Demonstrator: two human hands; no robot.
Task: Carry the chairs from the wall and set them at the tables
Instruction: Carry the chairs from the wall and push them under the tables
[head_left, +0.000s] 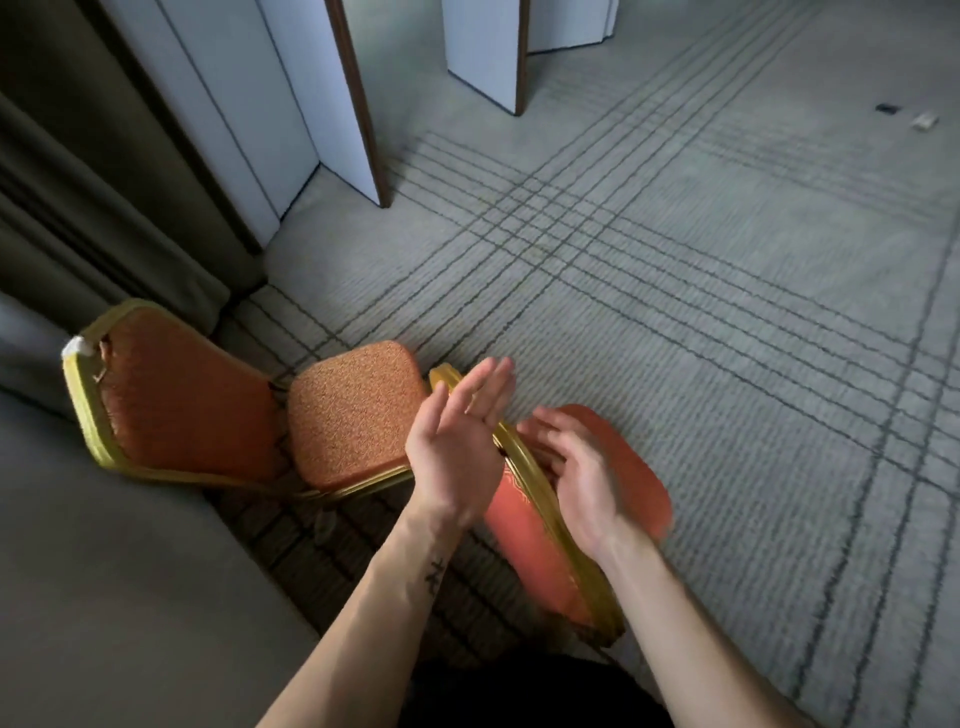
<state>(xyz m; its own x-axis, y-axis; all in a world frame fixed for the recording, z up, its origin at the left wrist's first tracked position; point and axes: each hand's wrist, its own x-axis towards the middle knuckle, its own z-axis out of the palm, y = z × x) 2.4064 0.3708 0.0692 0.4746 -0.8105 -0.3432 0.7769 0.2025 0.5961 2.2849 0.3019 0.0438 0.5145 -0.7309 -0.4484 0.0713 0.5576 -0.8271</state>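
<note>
Both palms face each other, the left hand and right hand gripping nothing, fingers straight and loosely together. The gold backrest rail of the near banquet chair runs right between them, and a second chair sits just left of the left fingertips. Best bet: close both hands firmly around that rail before lifting, so it won't swing.

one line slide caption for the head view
Both open, left hand and right hand hover at the backrest of the nearer orange banquet chair, a second chair beside it on lined carpet.
</note>
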